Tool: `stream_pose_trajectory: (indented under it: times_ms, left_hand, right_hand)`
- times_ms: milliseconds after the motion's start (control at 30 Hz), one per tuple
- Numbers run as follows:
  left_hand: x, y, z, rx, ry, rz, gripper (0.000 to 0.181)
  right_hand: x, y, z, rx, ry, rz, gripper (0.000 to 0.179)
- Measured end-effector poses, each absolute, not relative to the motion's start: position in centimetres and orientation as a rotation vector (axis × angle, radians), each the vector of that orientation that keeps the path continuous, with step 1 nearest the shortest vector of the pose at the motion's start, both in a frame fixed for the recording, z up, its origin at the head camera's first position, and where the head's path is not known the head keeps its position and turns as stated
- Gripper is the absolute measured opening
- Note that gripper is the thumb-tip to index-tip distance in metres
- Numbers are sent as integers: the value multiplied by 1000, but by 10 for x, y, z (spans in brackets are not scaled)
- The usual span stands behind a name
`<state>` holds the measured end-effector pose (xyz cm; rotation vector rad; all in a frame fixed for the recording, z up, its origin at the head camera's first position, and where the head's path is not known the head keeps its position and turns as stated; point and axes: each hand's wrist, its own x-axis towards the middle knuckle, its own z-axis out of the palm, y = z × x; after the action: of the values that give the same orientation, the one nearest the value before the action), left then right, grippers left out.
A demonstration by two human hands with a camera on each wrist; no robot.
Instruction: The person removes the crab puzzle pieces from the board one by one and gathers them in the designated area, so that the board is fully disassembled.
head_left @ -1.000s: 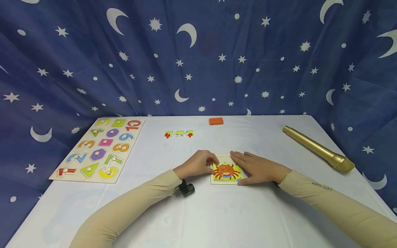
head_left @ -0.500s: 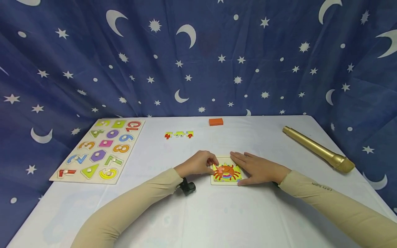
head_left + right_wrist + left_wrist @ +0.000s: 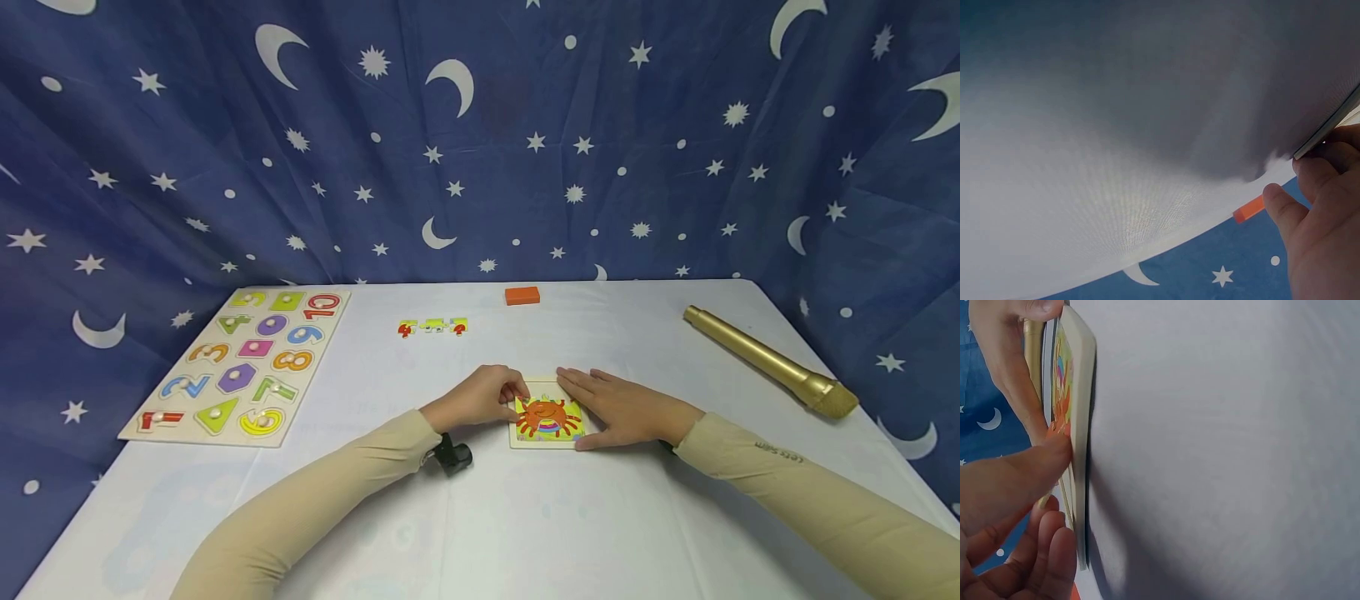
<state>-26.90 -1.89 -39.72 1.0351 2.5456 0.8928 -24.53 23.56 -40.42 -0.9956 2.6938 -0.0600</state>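
Note:
A small wooden jigsaw board (image 3: pixel 542 446) with an orange crab picture lies flat on the white table. At its left edge my left hand (image 3: pixel 480 398) pinches a puzzle piece (image 3: pixel 1059 428) between thumb and fingers. Most of that piece is covered by the fingers, and I cannot tell whether it sits fully in its place. My right hand (image 3: pixel 626 407) lies along the board's right edge with fingers extended, touching it. In the left wrist view the board (image 3: pixel 1084 381) appears edge-on. The right wrist view shows the right hand (image 3: pixel 1329 206) against the board's dark edge.
Several red-and-yellow puzzle pieces (image 3: pixel 433 325) lie in a row behind the left hand. An orange block (image 3: pixel 522 296) sits at the back edge. A number-and-shape puzzle board (image 3: pixel 300 387) lies on the left, a gold toy microphone (image 3: pixel 765 354) on the right. A starry curtain (image 3: pixel 495 150) hangs behind.
Both hands stay at the board, with barely any movement. The crab picture's left part, which had a pale sheen half a second ago, now looks evenly orange.

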Motion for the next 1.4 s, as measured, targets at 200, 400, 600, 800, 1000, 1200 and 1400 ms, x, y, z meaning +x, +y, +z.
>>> stream_pose_trajectory:
  times_ms: [200, 400, 600, 800, 1000, 1200, 1400]
  left_hand:
    - [-269, -18, -397, 1052, 2559, 885, 26]
    - [-271, -16, -395, 1046, 2567, 847, 26]
    - [-270, -16, -393, 1062, 2573, 819, 26]
    - [-271, -16, -394, 1051, 2585, 818, 26]
    - [-272, -20, -398, 1021, 2580, 881, 26]
    - [-277, -33, -400, 958, 2545, 984, 27]
    - [-286, -57, -394, 913, 2541, 1090, 30]
  right_hand:
    - [-244, 235, -403, -983, 2690, -60, 103]
    - [-243, 234, -400, -976, 2688, -64, 103]
    - [-242, 233, -399, -973, 2683, -70, 103]
    - [-242, 233, -398, -975, 2679, -68, 103]
    - [-242, 233, -397, -983, 2673, -76, 102]
    - [-243, 233, -399, -976, 2670, -71, 103]
    - [-244, 233, -400, -984, 2669, -72, 103]
